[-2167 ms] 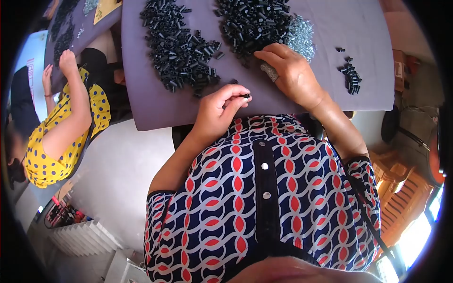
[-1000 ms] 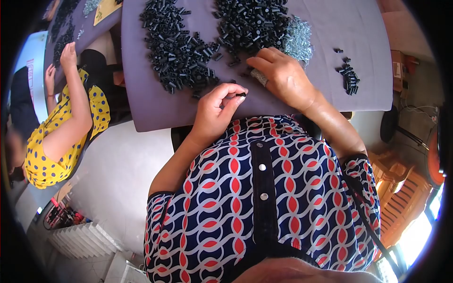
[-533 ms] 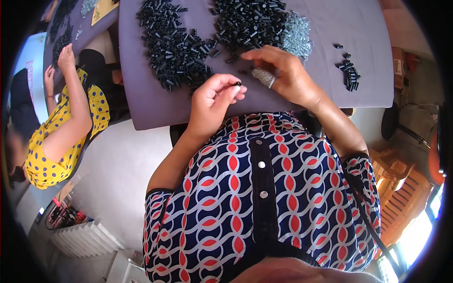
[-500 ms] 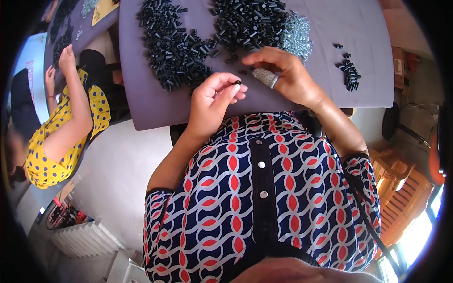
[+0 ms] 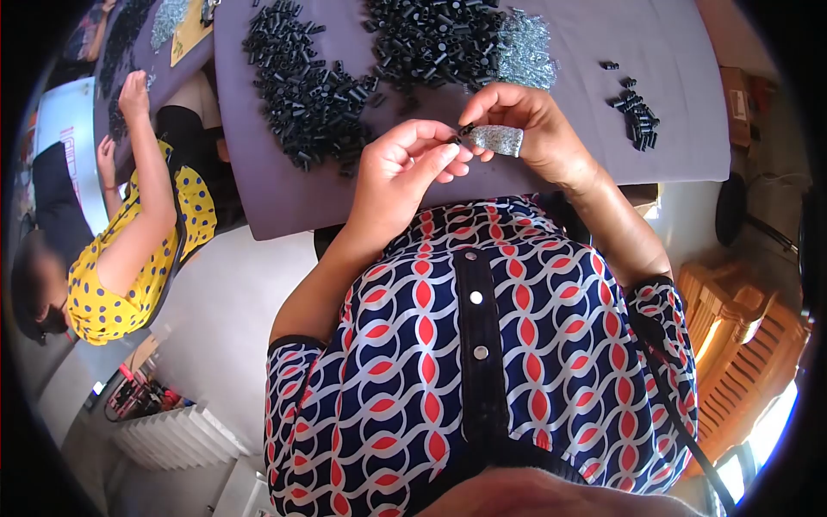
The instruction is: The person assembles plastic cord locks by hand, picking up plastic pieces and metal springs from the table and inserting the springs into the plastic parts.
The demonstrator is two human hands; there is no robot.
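My left hand (image 5: 409,164) pinches a small black plastic piece (image 5: 454,140) between thumb and fingertips. Close against it, my right hand (image 5: 543,129) has its index finger and thumb closed on another small black piece (image 5: 467,129); the two pieces appear to meet, though the fingers partly cover them. A silver-grey wrap (image 5: 498,140) covers the right thumb. Beyond my hands lie a pile of small black tubular pieces (image 5: 301,103), a second black pile (image 5: 435,43) and a heap of tiny clear or silvery parts (image 5: 527,52).
A grey-covered table (image 5: 577,155) carries the piles, with a small group of black pieces (image 5: 637,121) at its right. On the left sits a person in a yellow dotted top (image 5: 129,267) at another table. Orange plastic crates or stools (image 5: 745,353) stand at the lower right.
My right hand has come down and left to meet my left hand, its fingers now closed on a black piece. The left hand has shifted slightly right.
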